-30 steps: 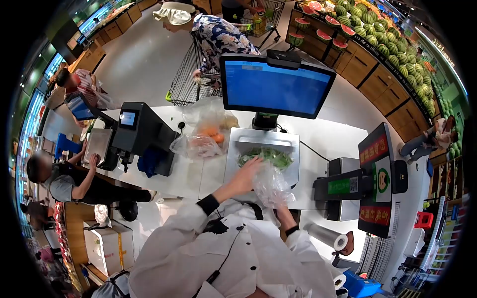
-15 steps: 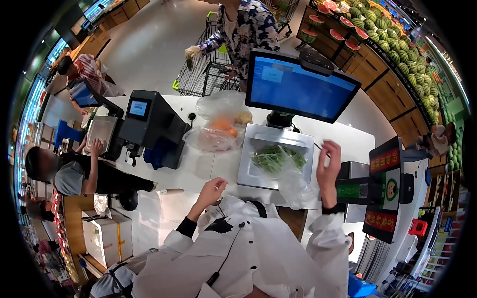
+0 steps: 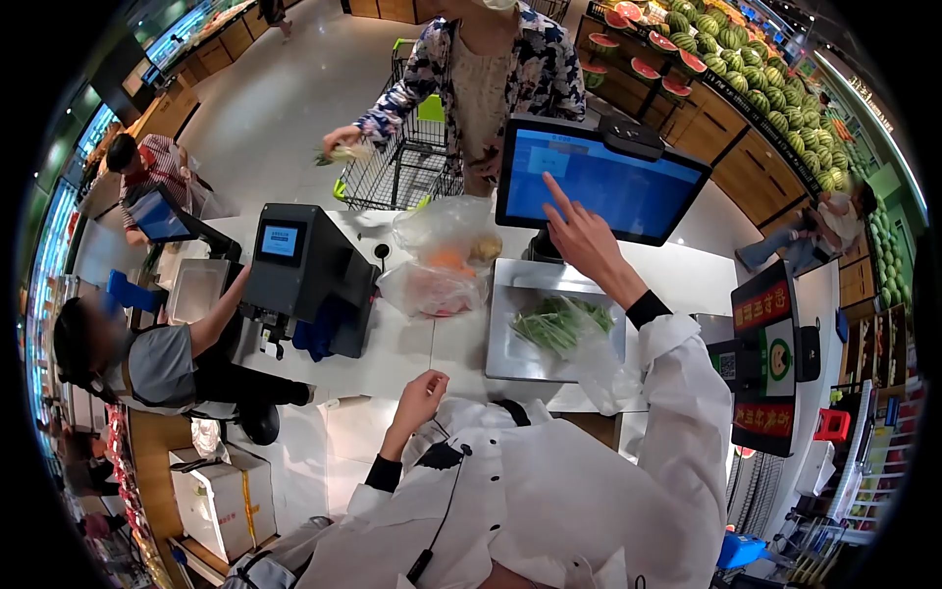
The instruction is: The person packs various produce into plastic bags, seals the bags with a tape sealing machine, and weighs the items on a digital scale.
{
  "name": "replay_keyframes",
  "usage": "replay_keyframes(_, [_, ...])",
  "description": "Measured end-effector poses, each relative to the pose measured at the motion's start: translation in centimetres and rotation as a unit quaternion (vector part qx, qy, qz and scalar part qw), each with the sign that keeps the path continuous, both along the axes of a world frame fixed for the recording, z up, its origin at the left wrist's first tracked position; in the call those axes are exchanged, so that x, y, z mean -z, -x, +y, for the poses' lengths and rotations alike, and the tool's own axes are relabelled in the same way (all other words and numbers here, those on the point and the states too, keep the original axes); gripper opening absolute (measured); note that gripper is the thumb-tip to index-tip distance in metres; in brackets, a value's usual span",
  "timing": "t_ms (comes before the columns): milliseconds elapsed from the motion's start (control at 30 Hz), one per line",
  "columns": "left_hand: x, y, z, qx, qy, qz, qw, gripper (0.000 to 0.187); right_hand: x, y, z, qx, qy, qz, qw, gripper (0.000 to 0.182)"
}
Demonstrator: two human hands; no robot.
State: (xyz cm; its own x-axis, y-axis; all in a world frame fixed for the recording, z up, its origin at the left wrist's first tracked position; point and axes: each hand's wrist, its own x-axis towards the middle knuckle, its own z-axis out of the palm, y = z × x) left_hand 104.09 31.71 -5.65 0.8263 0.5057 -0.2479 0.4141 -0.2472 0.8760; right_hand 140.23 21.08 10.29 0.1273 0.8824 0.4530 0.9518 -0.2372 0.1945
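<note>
My right hand (image 3: 587,241) reaches over the scale to the touchscreen monitor (image 3: 601,182), index finger stretched out with its tip over the lit blue display. It is open and holds nothing. Below that arm, the metal scale plate (image 3: 505,344) carries green vegetables (image 3: 554,326) in a clear plastic bag (image 3: 603,368), whose loose end hangs over the plate's near edge. My left hand (image 3: 420,401) hovers in front of my jacket by the counter's near edge, its fingers curled closed with nothing visible in them.
Clear bags of produce (image 3: 437,280) lie left of the scale on the white counter (image 3: 402,344). A dark label printer (image 3: 309,270) stands further left, near a co-worker (image 3: 162,358). Across the counter, a person in a floral jacket (image 3: 427,69) stands by a shopping cart (image 3: 402,172).
My right hand has moved from beside the scale up to the touchscreen, finger extended. My left hand's fingers have curled in more. The person across has swung a hand holding produce outward.
</note>
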Motion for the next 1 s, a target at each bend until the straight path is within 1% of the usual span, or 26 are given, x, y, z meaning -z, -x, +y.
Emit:
replay_keyframes(67, [0.0, 0.2, 0.3, -0.011, 0.019, -0.001, 1.0, 0.022, 0.1, -0.1, 0.4, -0.002, -0.011, -0.002, 1.0, 0.03])
replay_keyframes(233, [0.8, 0.4, 0.7, -0.006, 0.02, 0.0, 1.0, 0.022, 0.7, -0.9, 1.1, -0.002, -0.039, -0.021, 0.999, 0.03])
replay_keyframes(333, [0.9, 0.1, 0.8, 0.01, 0.021, 0.001, 1.0, 0.023, 0.9, -1.2, 1.2, 0.037, -0.03, 0.005, 0.999, 0.024])
replay_keyframes(400, [0.8, -0.2, 1.0, 0.018, 0.021, 0.0, 1.0, 0.023, 0.4, -0.5, 0.6, 0.009, -0.063, 0.038, 0.997, 0.024])
replay_keyframes(433, [0.7, -0.4, 1.0, 0.014, 0.025, -0.007, 1.0, 0.021, -0.2, 0.0, 0.0, 0.012, -0.064, 0.039, 0.997, 0.024])
replay_keyframes(500, [0.5, -0.9, 0.8, 0.013, 0.03, -0.01, 0.999, 0.02, -1.4, 1.5, -1.8, -0.03, -0.172, 0.074, 0.982, 0.023])
replay_keyframes(533, [0.5, -1.3, 0.7, 0.025, 0.021, -0.015, 0.999, 0.02, -1.4, 1.7, -3.0, -0.024, -0.173, 0.076, 0.982, 0.023])
replay_keyframes(600, [0.6, -2.1, 0.5, 0.047, 0.01, -0.016, 0.999, 0.02, -1.0, 1.7, -7.0, 0.048, -0.228, 0.19, 0.954, 0.022])
replay_keyframes(667, [0.7, -3.2, 0.3, 0.071, 0.007, -0.018, 0.997, 0.02, 1.1, 1.5, -11.5, 0.153, -0.282, 0.281, 0.905, 0.019])
replay_keyframes(733, [0.6, -4.3, 0.0, 0.088, 0.001, -0.015, 0.996, 0.02, 4.6, 1.4, -17.1, 0.27, -0.32, 0.35, 0.838, 0.015])
replay_keyframes(800, [0.5, -5.2, -0.1, 0.105, -0.006, -0.008, 0.994, 0.019, 10.4, 1.8, -22.5, 0.319, -0.428, 0.404, 0.743, 0.016])
replay_keyframes(833, [0.6, -5.9, -0.1, 0.116, -0.014, -0.01, 0.993, 0.018, 12.8, 2.9, -24.8, 0.33, -0.434, 0.404, 0.735, 0.016])
replay_keyframes(900, [1.2, -7.4, -0.1, 0.146, -0.024, -0.002, 0.989, 0.017, 17.2, 5.8, -29.1, 0.413, -0.379, 0.443, 0.7, 0.018])
replay_keyframes(967, [2.3, -9.1, 0.6, 0.155, 0.03, -0.023, 0.987, 0.015, 21.4, 8.8, -31.2, 0.432, -0.373, 0.455, 0.684, 0.018])
replay_keyframes(1000, [2.5, -9.9, 1.1, 0.176, 0.027, -0.011, 0.984, 0.015, 23.1, 10.4, -31.5, 0.443, -0.368, 0.46, 0.676, 0.018])
